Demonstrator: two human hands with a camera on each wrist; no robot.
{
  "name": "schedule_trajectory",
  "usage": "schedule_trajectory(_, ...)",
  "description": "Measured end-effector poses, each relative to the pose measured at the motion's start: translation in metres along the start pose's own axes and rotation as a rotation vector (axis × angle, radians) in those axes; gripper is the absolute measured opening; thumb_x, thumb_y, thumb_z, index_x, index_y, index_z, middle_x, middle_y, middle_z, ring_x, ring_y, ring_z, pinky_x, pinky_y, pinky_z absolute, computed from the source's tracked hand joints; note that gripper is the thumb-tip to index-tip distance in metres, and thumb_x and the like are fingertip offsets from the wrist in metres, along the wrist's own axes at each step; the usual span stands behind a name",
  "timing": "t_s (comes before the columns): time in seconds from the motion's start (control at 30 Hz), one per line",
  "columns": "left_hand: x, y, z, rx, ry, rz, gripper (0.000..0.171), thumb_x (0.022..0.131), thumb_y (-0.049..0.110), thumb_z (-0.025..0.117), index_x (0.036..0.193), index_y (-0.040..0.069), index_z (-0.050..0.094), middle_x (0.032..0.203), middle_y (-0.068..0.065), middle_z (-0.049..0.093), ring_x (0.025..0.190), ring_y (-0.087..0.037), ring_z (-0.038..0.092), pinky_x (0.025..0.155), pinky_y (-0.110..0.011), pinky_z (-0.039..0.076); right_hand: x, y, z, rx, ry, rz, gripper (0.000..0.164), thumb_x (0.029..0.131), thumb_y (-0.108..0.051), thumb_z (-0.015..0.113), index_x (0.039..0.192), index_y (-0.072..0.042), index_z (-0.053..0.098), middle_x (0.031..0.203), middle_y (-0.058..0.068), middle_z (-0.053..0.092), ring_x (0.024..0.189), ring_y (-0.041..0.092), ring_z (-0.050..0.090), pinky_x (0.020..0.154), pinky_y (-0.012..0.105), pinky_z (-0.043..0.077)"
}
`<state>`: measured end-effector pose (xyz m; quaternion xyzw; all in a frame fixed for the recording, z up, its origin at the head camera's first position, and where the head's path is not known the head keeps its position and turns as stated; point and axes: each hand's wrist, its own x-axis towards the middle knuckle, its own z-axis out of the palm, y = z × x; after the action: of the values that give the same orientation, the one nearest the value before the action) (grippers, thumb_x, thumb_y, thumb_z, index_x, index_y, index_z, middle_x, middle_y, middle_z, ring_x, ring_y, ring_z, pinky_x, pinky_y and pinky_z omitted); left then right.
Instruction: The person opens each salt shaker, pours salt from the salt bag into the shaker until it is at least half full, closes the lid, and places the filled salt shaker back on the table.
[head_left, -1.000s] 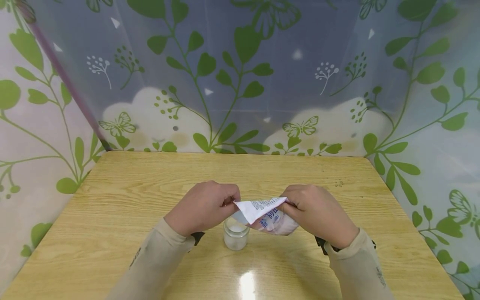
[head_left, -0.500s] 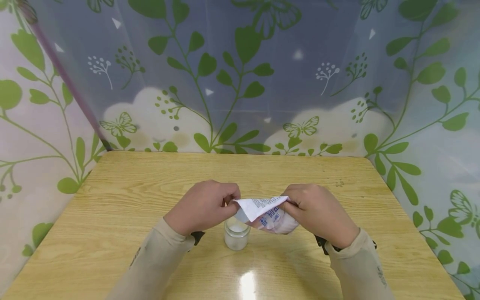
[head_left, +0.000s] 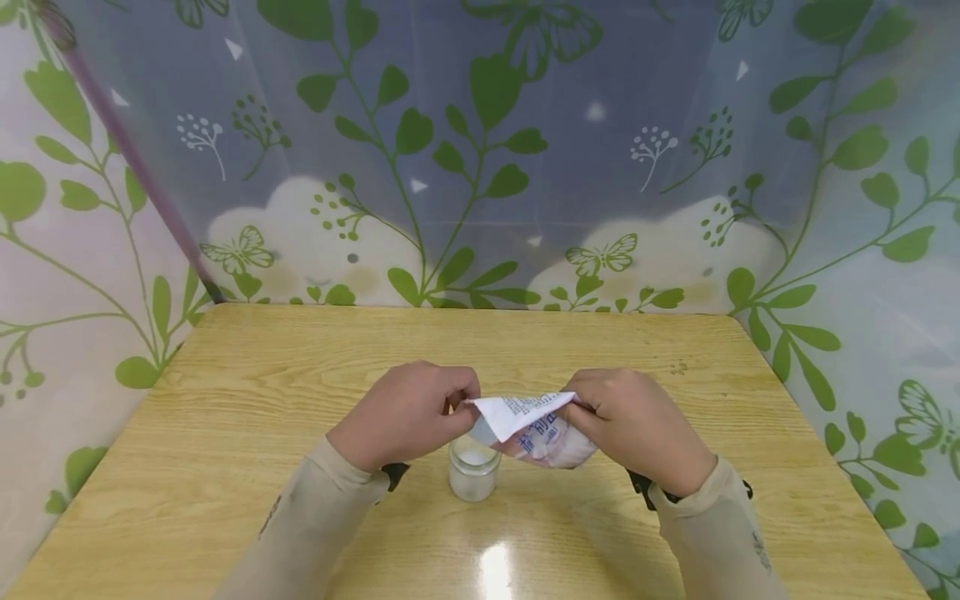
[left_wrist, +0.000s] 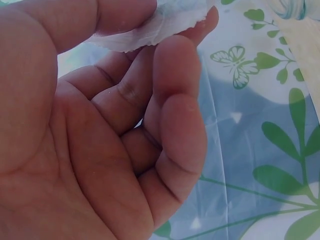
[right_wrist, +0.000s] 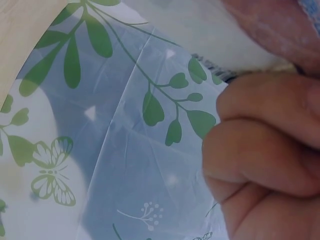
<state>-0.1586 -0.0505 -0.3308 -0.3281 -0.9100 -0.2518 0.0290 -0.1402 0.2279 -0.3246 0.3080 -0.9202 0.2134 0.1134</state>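
Note:
A soft plastic packet with blue print and a folded white flap is held tilted, its left end above a small glass jar. My left hand pinches the flap's left corner; in the left wrist view, the packet's jagged white edge lies between thumb and fingertips. At the other end, my right hand grips the packet with curled fingers. Something white lies inside the jar, which stands upright on the table. Whether anything is flowing from the packet cannot be seen.
A wood-grain table lies beneath both hands. Its far edge meets a curtain printed with green leaves and butterflies, which also hangs along the left and right sides. Light glares off the table's near part.
Over the last second the packet's flap has risen slightly, with the hands almost still. The jar appears in the same place. Between half a second ago and now, hardly anything differs.

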Motion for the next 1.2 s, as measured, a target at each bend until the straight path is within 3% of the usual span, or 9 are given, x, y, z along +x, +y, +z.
schedule_trajectory(0.3,0.0003,-0.0002,-0.0006,-0.037,0.017,-0.014,0.009,0.092,0.019,0.066,0.084,0.024,0.067,0.074,0.017,0.061,0.060,-0.005,0.052,0.054,-0.025,0.045,0.0001,0.0002,0.0010,-0.014,0.033,0.003,0.013,0.094,-0.006,0.073,0.087,-0.015,0.079,0.090,-0.005,0.074,0.062,-0.001,0.052,0.055,0.022,0.045)
schedule_trajectory(0.53,0.0009,-0.0008,-0.0005,-0.012,0.039,0.011,0.010,0.091,0.019,0.067,0.083,0.025,0.066,0.078,0.016,0.060,0.065,-0.005,0.054,0.059,-0.025,0.047,0.0003,-0.0010,0.0003,-0.014,0.043,0.000,0.013,0.094,-0.007,0.074,0.086,-0.016,0.078,0.089,-0.006,0.075,0.061,-0.002,0.051,0.054,0.022,0.044)
schedule_trajectory(1.2,0.0006,-0.0007,-0.0007,0.002,-0.002,-0.020,0.012,0.088,0.017,0.066,0.080,0.026,0.065,0.074,0.018,0.060,0.065,-0.006,0.054,0.059,-0.027,0.047,0.0002,-0.0031,0.0015,-0.062,0.043,-0.050,0.014,0.092,-0.005,0.075,0.083,-0.015,0.079,0.084,-0.007,0.072,0.060,-0.001,0.050,0.054,0.021,0.043)
